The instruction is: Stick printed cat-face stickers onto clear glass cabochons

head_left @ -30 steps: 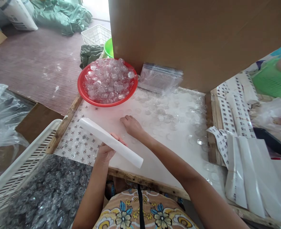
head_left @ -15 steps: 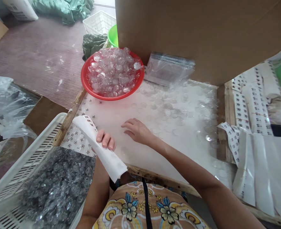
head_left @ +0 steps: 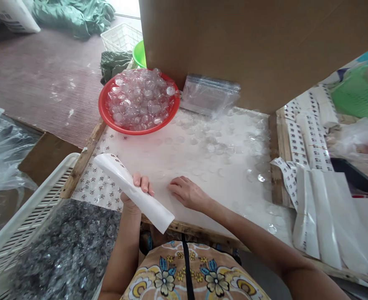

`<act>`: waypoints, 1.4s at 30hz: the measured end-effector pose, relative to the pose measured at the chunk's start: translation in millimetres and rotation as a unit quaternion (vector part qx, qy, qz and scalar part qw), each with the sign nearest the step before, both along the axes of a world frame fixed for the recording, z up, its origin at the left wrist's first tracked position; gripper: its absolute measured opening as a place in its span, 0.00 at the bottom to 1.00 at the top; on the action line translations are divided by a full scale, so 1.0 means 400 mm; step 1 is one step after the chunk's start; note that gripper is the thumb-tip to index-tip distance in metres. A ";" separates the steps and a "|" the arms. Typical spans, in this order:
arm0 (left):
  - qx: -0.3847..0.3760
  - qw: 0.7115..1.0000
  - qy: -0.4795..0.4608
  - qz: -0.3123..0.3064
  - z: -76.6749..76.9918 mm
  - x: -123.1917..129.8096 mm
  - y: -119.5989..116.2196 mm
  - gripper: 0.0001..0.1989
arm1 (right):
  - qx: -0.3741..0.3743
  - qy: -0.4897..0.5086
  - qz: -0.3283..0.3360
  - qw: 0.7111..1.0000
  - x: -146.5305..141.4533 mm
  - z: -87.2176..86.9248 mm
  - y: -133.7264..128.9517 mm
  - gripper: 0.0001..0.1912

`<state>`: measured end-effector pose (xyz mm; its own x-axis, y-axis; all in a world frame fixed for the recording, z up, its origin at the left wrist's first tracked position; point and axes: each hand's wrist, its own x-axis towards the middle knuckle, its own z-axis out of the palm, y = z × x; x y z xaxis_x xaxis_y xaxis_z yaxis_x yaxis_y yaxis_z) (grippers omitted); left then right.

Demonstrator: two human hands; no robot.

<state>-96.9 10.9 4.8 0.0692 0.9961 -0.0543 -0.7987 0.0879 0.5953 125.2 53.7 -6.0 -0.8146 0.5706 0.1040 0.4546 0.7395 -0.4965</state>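
My left hand (head_left: 137, 193) is wrapped round a curled white paper sheet (head_left: 130, 189), which has small dark prints near its upper left end. Just right of it, my right hand (head_left: 187, 192) hovers over or rests on the pale work surface (head_left: 152, 160); its fingers are bent and drawn together, and whatever may be between them is too small to make out. Clear round discs (head_left: 211, 148) lie scattered across the back and right of the surface. A red bowl (head_left: 137, 132) heaped with clear round pieces (head_left: 140, 98) stands at the back left.
A cardboard panel (head_left: 240, 46) rises at the back, with clear plastic bags (head_left: 209, 96) before it. Printed strips and white papers (head_left: 306, 208) lie at the right. A white crate (head_left: 55, 177) of clear pieces stands at the lower left, beside the wooden edge (head_left: 82, 166).
The fingers of my right hand have drawn closer together, and the hand is a little lower and nearer the paper. My left hand still holds the paper. The view has shifted slightly.
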 end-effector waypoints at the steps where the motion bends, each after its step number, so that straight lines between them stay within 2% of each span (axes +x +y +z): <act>1: 0.005 1.000 -0.008 -0.006 0.003 0.002 0.000 0.24 | 0.007 0.000 -0.007 1.000 0.015 0.001 -0.002 0.11; 5: -0.012 1.000 -0.006 -0.002 0.016 0.012 0.001 0.23 | 0.002 0.006 -0.039 0.999 0.065 -0.007 -0.024 0.13; 10: 0.022 0.999 -0.039 -0.027 0.020 0.016 0.007 0.19 | -0.080 0.053 -0.169 0.981 0.122 -0.011 -0.044 0.12; 13: 0.042 0.996 -0.058 -0.046 0.020 0.016 0.011 0.17 | -0.067 0.052 -0.208 0.974 0.159 -0.002 -0.038 0.09; 18: 0.037 0.996 -0.055 -0.064 0.022 0.016 0.015 0.17 | 0.030 0.051 -0.261 0.963 0.212 0.018 0.043 0.08; 23: 0.038 0.996 -0.045 -0.071 0.017 0.012 0.019 0.19 | 0.063 0.013 -0.350 0.935 0.210 0.006 0.166 0.10; 26: 0.050 0.994 -0.046 -0.083 0.015 0.008 0.023 0.16 | 0.048 -0.013 -0.337 0.940 0.185 -0.008 0.193 0.11; 29: 0.055 0.993 -0.047 -0.093 0.017 0.006 0.025 0.16 | 0.037 -0.019 -0.315 0.948 0.172 -0.016 0.183 0.11; 34: 0.053 0.992 -0.048 -0.100 0.024 0.009 0.030 0.15 | 0.032 -0.029 -0.324 0.945 0.198 -0.011 0.160 0.10; 38: 0.062 0.991 -0.041 -0.114 0.025 0.007 0.035 0.15 | 0.035 -0.030 -0.338 0.940 0.210 -0.002 0.167 0.10; 42: 0.048 0.993 -0.032 -0.099 0.027 0.007 0.034 0.16 | 0.024 -0.042 -0.320 0.946 0.204 0.000 0.179 0.11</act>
